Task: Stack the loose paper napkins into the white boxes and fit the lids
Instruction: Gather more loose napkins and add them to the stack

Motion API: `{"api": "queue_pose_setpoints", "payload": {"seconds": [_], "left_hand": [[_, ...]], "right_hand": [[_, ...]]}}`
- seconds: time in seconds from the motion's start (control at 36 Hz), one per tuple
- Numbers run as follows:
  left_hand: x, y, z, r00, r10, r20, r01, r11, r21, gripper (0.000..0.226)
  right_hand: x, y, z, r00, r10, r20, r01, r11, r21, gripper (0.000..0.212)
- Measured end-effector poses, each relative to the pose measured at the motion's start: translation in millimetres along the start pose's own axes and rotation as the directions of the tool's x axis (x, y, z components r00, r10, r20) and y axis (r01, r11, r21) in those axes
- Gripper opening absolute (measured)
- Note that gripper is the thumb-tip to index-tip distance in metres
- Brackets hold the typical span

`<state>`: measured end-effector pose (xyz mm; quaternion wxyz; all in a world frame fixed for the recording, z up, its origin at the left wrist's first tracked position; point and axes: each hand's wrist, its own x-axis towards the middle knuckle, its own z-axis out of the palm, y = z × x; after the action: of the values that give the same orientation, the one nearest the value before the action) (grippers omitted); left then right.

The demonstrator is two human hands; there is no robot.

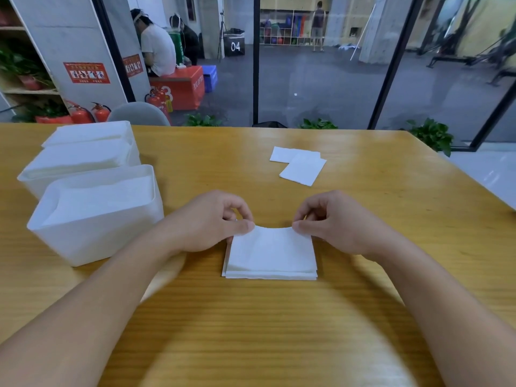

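Observation:
A small stack of white paper napkins (pixel 272 255) lies on the wooden table (pixel 363 208) in front of me. My left hand (pixel 212 219) pinches the far left corner of the top napkin, and my right hand (pixel 335 222) pinches its far right corner, so the far edge curves up. Two loose napkins (pixel 303 166) lie overlapping farther back on the right. At the left stand three white boxes; the nearest box (pixel 92 238) is open with napkins inside. The middle box (pixel 75 166) and the far box (pixel 92 132) look full of napkins.
The table's right edge runs diagonally past my right arm. A grey chair back (pixel 139 114) stands behind the far edge. Beyond a glass wall are potted plants, fire extinguishers and people in a gym hall.

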<state>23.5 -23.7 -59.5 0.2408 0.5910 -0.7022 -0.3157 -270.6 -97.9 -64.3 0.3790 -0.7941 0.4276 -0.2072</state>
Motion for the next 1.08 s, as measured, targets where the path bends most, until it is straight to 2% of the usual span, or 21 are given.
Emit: {"api": "queue_pose_setpoints", "payload": {"seconds": [0.08,0.19,0.25,0.33,0.39,0.44,0.53,0.75,0.81,0.89,0.97,1.08], "left_hand": [[-0.9,-0.7,-1.8,1.0,-0.01,0.004,0.01,0.999,-0.043,0.012],[0.9,-4.3,-1.1,0.999,-0.034,0.015,0.033,0.998,0.049,0.015],[2.5,-6.4,-1.6,0.999,-0.04,0.001,0.04,0.993,0.115,0.024],[3.4,-9.2,-4.7,0.999,-0.033,-0.032,0.037,0.989,0.144,0.039],[3.8,-10.0,-5.1,0.997,-0.023,-0.067,0.031,0.992,0.125,0.044],[4.7,-10.6,-4.4,0.992,-0.017,-0.122,0.028,0.995,0.094,0.043],[7.1,-11.5,-1.9,0.982,-0.028,-0.186,0.051,0.992,0.117,0.036],[9.6,-16.9,4.5,0.982,-0.011,-0.188,0.041,0.987,0.155,0.022],[10.2,-17.0,5.4,0.979,0.008,-0.205,0.025,0.987,0.159,0.02],[11.4,-16.7,7.7,0.967,0.026,-0.255,0.011,0.99,0.143,0.018],[13.2,-16.2,9.0,0.949,0.033,-0.313,0.005,0.993,0.121,0.016],[13.7,-16.3,10.2,0.954,0.02,-0.299,0.012,0.994,0.104,0.013]], "right_hand": [[2.6,2.3,-0.7,1.0,-0.001,0.002,0.001,1.0,0.018,0.012],[2.5,3.9,0.5,1.0,0.001,0.014,0.001,0.989,-0.149,0.022],[4.4,6.3,2.7,0.994,-0.035,-0.101,0.009,0.971,-0.24,0.03],[17.5,8.2,6.4,0.939,-0.147,-0.31,0.033,0.939,-0.343,0.031],[32.9,12.0,7.1,0.945,-0.148,-0.292,-0.005,0.885,-0.465,0.045],[46.4,18.0,6.6,0.971,-0.075,-0.228,-0.07,0.821,-0.567,0.063],[56.1,25.6,7.7,0.988,-0.007,-0.152,-0.09,0.78,-0.619,0.068],[31.1,5.1,15.2,0.991,-0.088,-0.097,0.011,0.794,-0.608,0.034],[20.9,-2.5,15.6,0.988,-0.113,-0.106,0.04,0.846,-0.532,0.029],[9.3,-11.6,17.2,0.984,-0.123,-0.131,0.077,0.947,-0.312,0.023],[8.0,-15.7,19.0,0.975,-0.159,-0.155,0.108,0.949,-0.296,0.022],[11.5,-13.4,24.2,0.991,-0.098,-0.092,0.051,0.909,-0.414,0.036]]}}
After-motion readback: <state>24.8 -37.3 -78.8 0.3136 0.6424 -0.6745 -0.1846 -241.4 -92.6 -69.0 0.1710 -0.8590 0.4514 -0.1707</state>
